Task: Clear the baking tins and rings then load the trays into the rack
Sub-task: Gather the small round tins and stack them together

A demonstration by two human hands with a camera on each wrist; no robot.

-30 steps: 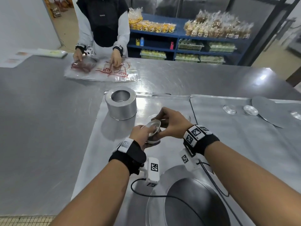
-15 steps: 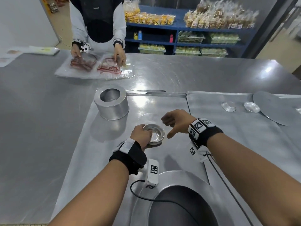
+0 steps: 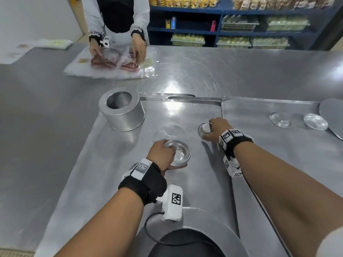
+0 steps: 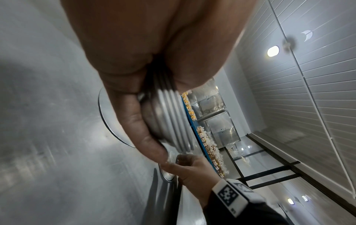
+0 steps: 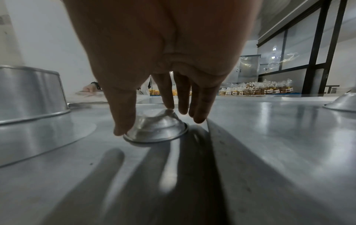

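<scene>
Tins first: the left hand [image 3: 161, 152] has a nested stack of small tins [image 3: 179, 154] clamped at centre frame in the head view, thumb hooked inside the top one, fingers curled under the rims. The left wrist view shows about 4 thin rims fanned together, so that stack looks light but liable to slide apart if the clamp slackens.

Up and to the right, the right hand [image 3: 215, 129] comes down over 1 upside-down tin [image 5: 157, 129] sitting on the tray [image 3: 118, 164], thumb against its rim on the left and fingertips at the far side; whether it has actually closed on the tin, I cannot tell. Thin, stiff, polished metal, likely slippery on those sloped walls, so the rolled rim looks the better place to pinch.

The big round tin [image 3: 121, 109] waits at upper left, 2 more small tins [image 3: 280, 119] on the right-hand tray.
</scene>
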